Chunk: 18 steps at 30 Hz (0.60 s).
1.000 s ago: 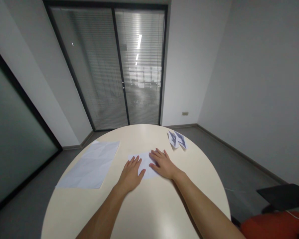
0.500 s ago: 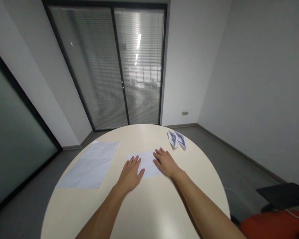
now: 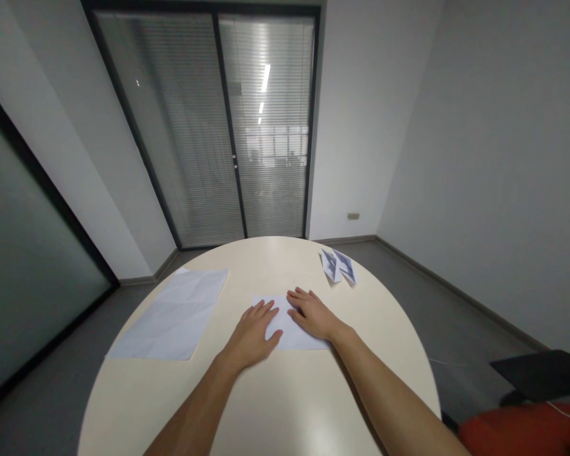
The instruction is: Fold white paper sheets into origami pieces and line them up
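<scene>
A small white sheet of paper lies flat on the round table, partly covered by both hands. On its left side rests my left hand, fingers stretched out, thumb pointing right. My right hand lies over the upper right part of the same sheet, palm down with the fingers extended. Neither hand grips anything. Beyond the right hand, two folded paper pieces with dark printed patterns stand close together at the table's far right edge.
A larger creased white sheet covers part of the left side of the pale round table. At lower right are a red chair seat and a flat black panel. Glass doors with blinds stand behind the table.
The small sheet has shifted to the right and slightly nearer to me. My left hand has moved a little right, my right hand slightly left and nearer.
</scene>
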Available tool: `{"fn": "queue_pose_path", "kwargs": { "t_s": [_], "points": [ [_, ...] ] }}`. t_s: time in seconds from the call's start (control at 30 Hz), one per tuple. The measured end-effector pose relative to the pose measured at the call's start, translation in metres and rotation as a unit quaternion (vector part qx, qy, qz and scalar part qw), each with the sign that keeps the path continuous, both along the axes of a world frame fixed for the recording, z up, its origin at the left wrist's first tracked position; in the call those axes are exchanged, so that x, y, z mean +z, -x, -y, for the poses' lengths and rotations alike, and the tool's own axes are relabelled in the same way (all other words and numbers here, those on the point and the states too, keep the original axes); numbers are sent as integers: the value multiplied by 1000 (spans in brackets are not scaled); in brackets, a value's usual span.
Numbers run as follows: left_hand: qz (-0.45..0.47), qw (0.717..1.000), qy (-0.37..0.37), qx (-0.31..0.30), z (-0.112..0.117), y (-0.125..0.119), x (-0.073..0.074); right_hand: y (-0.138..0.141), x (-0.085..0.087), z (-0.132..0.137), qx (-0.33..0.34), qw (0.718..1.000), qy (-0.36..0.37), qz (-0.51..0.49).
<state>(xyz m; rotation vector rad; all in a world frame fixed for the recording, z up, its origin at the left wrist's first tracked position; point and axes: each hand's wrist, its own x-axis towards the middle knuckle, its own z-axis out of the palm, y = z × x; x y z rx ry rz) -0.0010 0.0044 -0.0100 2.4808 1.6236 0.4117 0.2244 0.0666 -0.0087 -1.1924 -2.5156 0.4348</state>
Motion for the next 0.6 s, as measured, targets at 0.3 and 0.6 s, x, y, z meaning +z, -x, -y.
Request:
{"fn": "queue_pose_path", "kwargs": {
  "t_s": [0.3,0.6],
  "points": [
    [-22,997,-15,75,-4,2,-4,-2,4,0,-62,998,-9,10],
    [-28,989,-69,131,-11,8,-5,-4,2,0,-35,999,2,-3]
  ]
}}
